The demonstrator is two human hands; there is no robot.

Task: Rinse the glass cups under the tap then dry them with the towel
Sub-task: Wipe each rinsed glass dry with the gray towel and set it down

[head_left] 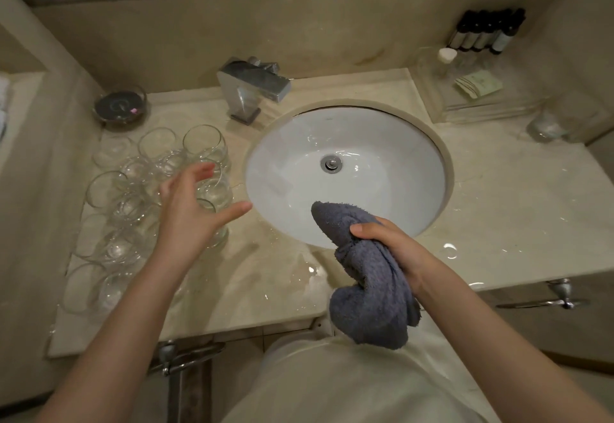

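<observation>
Now our left hand (191,210) hovers with fingers spread wide, holding nothing, over the glass cups (149,190) beside the sink (415,163). Our right hand (388,243) grips the bunched grey towel (372,293).

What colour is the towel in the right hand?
Greyish blue, plain terry with no pattern. The head view shows the towel bunched in the right hand.

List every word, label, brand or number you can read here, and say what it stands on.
None can be read.
Dark bottles at the back right: pale labels, too small and blurred.
Folded packet in the clear tray: faint marks, unreadable.
Dark dish beside the tap: a small pink spot, not legible text.
Tap, glass cups and towel: no text visible.
</observation>
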